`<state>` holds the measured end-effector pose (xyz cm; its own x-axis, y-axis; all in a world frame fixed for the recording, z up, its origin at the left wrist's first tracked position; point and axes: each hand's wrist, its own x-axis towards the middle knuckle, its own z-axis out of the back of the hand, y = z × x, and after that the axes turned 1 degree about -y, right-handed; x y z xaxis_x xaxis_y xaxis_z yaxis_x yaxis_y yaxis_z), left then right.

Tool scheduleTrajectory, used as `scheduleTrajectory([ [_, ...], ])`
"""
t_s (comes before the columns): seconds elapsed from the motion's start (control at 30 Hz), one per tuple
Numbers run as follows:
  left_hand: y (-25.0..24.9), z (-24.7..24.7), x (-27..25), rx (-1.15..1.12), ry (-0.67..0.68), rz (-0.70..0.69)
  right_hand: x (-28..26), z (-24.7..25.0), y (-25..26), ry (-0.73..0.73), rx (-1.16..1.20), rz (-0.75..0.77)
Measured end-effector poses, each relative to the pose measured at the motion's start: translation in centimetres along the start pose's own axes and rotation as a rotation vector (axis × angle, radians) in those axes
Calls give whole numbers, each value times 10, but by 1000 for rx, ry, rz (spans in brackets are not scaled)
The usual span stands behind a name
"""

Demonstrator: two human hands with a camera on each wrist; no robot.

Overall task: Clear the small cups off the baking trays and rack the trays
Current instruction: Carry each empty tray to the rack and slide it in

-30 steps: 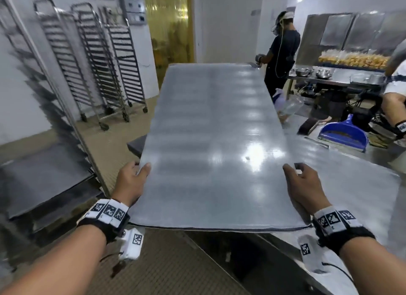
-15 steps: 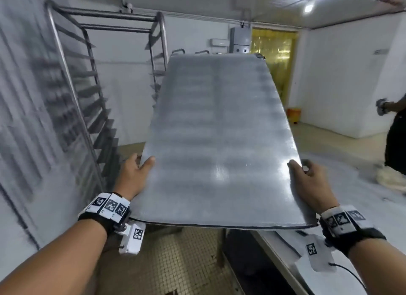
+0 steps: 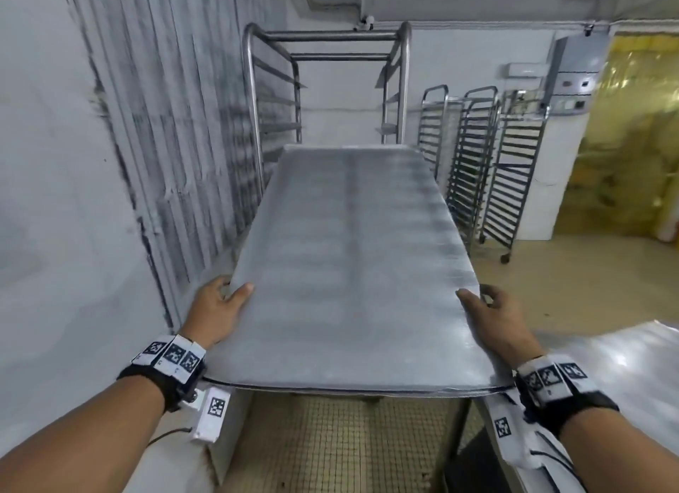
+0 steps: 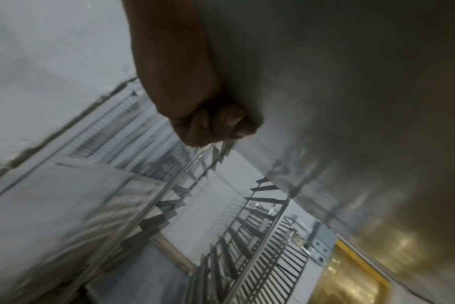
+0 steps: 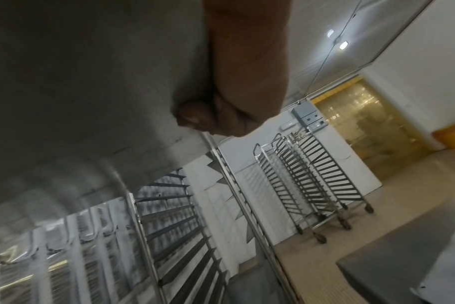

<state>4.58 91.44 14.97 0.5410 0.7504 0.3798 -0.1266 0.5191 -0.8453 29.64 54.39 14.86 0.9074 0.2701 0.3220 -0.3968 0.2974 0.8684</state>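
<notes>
I carry a long bare metal baking tray (image 3: 352, 268) level in front of me; no cups are on it. My left hand (image 3: 220, 305) grips its left edge near the close corner, thumb on top. My right hand (image 3: 485, 311) grips the right edge the same way. From below, the left wrist view shows my fingers (image 4: 216, 125) curled under the tray's underside (image 4: 338, 102); the right wrist view shows my fingers (image 5: 208, 119) curled under the tray's underside (image 5: 91, 82). A tall steel tray rack (image 3: 253, 99) stands straight ahead, the tray's far end pointing at it.
Several more wheeled racks (image 3: 488, 162) stand at the back right by the wall. A yellow strip curtain (image 3: 624, 143) closes a doorway at the right. A steel table (image 3: 624, 367) sits at my right. A white wall (image 3: 55, 198) runs close on the left.
I have turned left with the tray, away from the steel table and the other person, and now face the tall rack. Both hands keep the same grip.
</notes>
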Motion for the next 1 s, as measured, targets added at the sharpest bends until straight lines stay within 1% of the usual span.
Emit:
scheduleTrajectory([
  [0.07, 11, 1, -4, 28, -7, 65, 14, -10, -9, 58, -35, 33],
  [0.2, 26, -1, -16, 79, -15, 154, 28, -25, -33, 144, -101, 26],
  [0.27, 31, -3, -21, 72, 1, 158, 28, -33, -45, 158, -130, 19],
  [0.43, 45, -12, -20, 70, 13, 157, 22, -52, -50, 165, -141, -28],
  [0.57, 61, -12, -3, 58, 44, 150, 24, -69, -54, 156, -159, -82],
  [0.77, 92, 1, 42, 50, 121, 165, 25, -106, -36, 137, -194, -115],
  [0.93, 106, -1, 78, 40, 185, 146, 42, -129, -34, 161, -215, -169],
  [1.0, 121, -3, 95, 24, 203, 188, 53, -138, -38, 149, -206, -178],
])
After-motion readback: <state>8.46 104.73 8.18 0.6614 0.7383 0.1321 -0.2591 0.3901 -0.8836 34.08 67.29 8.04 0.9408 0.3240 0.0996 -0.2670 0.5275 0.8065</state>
